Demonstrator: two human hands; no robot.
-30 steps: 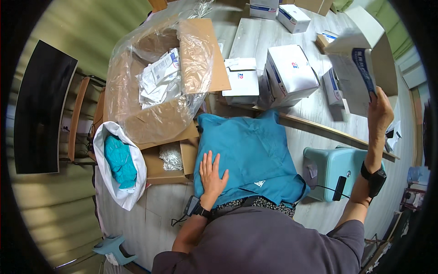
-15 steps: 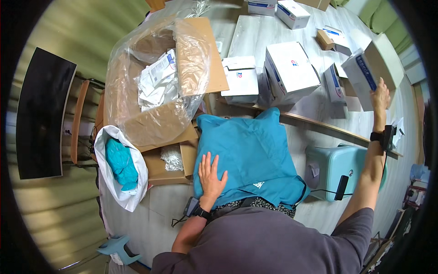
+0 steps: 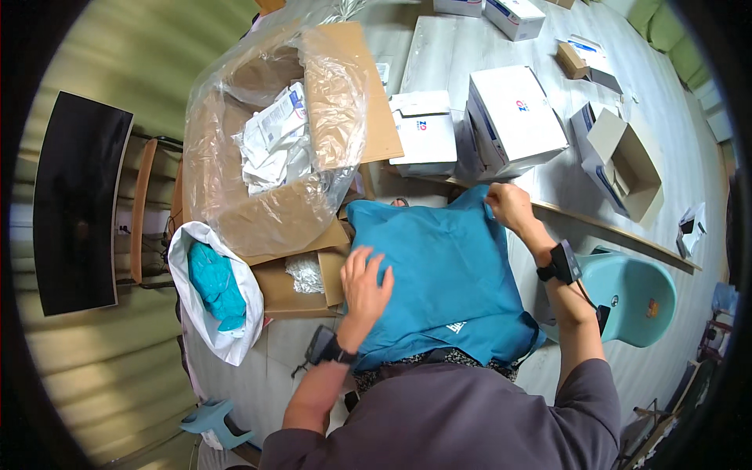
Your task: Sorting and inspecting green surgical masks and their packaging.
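A teal apron (image 3: pixel 431 266) is spread over my lap, its far corners raised. My left hand (image 3: pixel 365 291) is at the apron's left edge, its fingers apart and slightly bent, holding nothing. My right hand (image 3: pixel 511 207) is at the far right corner of the apron, with its fingers curled closed against the cloth. The fingertips are partly hidden there. Beyond my right hand a large white carton (image 3: pixel 517 117) stands on a low board. An open carton (image 3: pixel 623 168) lies tilted to the right of it.
A big cardboard box (image 3: pixel 223 207) lined with clear plastic holds white packets (image 3: pixel 274 137). A white sack (image 3: pixel 254 313) with teal stuff inside stands near a smaller box (image 3: pixel 282 301). At right is a light-teal plastic stool (image 3: pixel 654 286). A black screen (image 3: pixel 78 204) is at far left.
My right hand has let go of the white carton at far right and come back to the apron's corner. The carton now lies tilted open. My left hand has lifted slightly.
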